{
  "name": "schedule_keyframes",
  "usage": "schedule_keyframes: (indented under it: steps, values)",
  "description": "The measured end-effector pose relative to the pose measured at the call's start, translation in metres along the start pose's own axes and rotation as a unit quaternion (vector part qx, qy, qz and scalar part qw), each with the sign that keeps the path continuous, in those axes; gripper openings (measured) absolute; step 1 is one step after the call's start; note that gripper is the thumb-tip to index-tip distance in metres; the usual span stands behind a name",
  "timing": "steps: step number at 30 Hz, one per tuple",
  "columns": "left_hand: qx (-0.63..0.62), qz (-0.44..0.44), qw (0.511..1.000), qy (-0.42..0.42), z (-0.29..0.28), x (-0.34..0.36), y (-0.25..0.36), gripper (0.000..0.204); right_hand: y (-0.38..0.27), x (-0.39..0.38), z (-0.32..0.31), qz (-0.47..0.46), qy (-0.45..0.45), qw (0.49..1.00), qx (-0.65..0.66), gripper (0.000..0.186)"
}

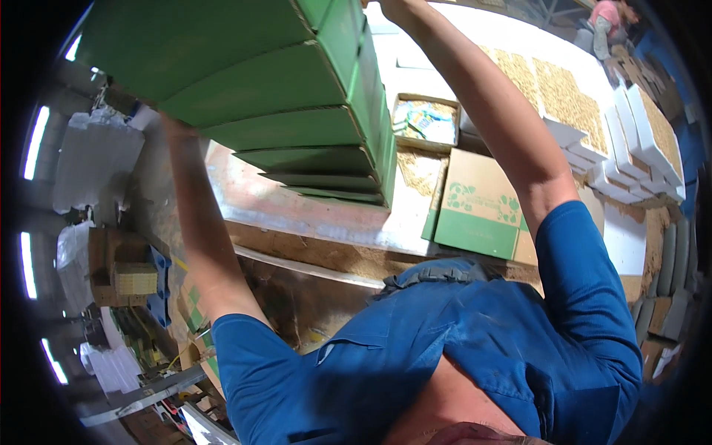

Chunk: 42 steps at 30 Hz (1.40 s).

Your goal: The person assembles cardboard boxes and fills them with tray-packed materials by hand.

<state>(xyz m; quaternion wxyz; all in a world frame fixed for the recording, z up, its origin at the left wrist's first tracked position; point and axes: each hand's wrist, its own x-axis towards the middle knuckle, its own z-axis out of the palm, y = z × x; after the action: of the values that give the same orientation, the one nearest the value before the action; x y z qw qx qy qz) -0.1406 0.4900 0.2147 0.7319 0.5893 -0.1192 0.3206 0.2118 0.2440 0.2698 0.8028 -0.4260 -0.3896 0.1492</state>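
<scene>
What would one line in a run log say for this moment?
left hand: on green box stack's left side | right hand: at stack's far end, mostly out of frame | stack: raised above wooden table

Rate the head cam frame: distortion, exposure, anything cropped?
Head view: strong fisheye bend with black vignette at the rim; the white table at the top is blown out; the stack of green boxes is sharp; the left hand is hidden behind the stack, the right hand cropped by the top edge.
</scene>
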Motion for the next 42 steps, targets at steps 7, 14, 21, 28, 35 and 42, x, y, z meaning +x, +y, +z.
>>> schedule_keyframes:
  steps: [7, 14, 21, 28, 35, 42]
  values:
    - [-0.083, -0.002, 0.99, 0.112, 0.066, 0.03, 0.022, 0.055, -0.095, -0.049, 0.016, -0.463, -0.077, 0.871, -0.145, 0.052]
    - [0.125, 0.178, 0.928, 0.303, 0.117, 0.033, 0.07, 0.077, -0.143, -0.102, 0.068, -0.266, -0.285, 0.884, -0.259, 0.03]
    - [0.242, 0.249, 0.896, 0.277, 0.129, -0.015, 0.064, 0.085, -0.126, -0.135, 0.088, -0.544, -0.175, 0.801, -0.179, 0.022]
    - [0.253, 0.265, 0.921, 0.132, 0.144, -0.043, 0.065, 0.079, -0.112, -0.17, 0.121, -0.611, -0.101, 0.785, -0.033, 0.02]
    - [0.26, 0.282, 0.888, 0.254, 0.128, -0.032, 0.07, 0.081, -0.141, -0.171, 0.087, -0.552, -0.194, 0.786, -0.201, 0.018]
    - [0.196, 0.249, 0.921, 0.225, 0.146, -0.023, 0.078, 0.074, -0.156, -0.148, 0.065, -0.545, -0.271, 0.776, -0.167, 0.04]
